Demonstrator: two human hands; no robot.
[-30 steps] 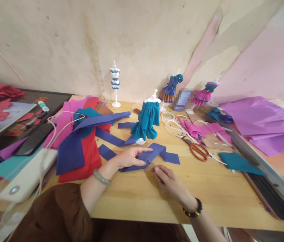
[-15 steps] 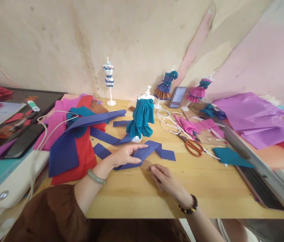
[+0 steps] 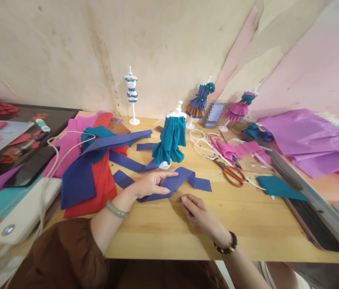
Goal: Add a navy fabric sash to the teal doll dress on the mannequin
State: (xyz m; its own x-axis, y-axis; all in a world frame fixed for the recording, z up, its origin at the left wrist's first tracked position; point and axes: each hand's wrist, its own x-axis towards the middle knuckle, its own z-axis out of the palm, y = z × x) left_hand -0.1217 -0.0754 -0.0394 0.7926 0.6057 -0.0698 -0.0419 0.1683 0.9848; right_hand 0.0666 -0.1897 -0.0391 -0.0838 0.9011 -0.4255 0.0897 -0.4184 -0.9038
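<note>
My left hand (image 3: 149,185) holds a long blue fabric strip (image 3: 184,176), with its thumb and forefinger stretched along the cloth. The strip bends over and its far end lies to the right on the table. Close to the strip's lower edge, my right hand (image 3: 195,209) pinches a thin needle (image 3: 177,193), whose tip is against or very near the cloth; too small to tell which. Any thread cannot be made out. Just beyond my hands stands a small white dress form (image 3: 180,109) wearing a gathered teal dress (image 3: 172,136).
Orange-handled scissors (image 3: 234,176) lie to the right, near pink scraps (image 3: 232,149) and a teal piece (image 3: 279,188). Blue and red cloth (image 3: 104,188) is heaped at the left beside a white power strip (image 3: 25,212). Other dress forms, one nearly bare (image 3: 131,90), stand along the wall.
The whole view has shifted slightly, so things sit a little further right. Both hands keep nearly the same pose at the blue strip, the needle close to its edge.
</note>
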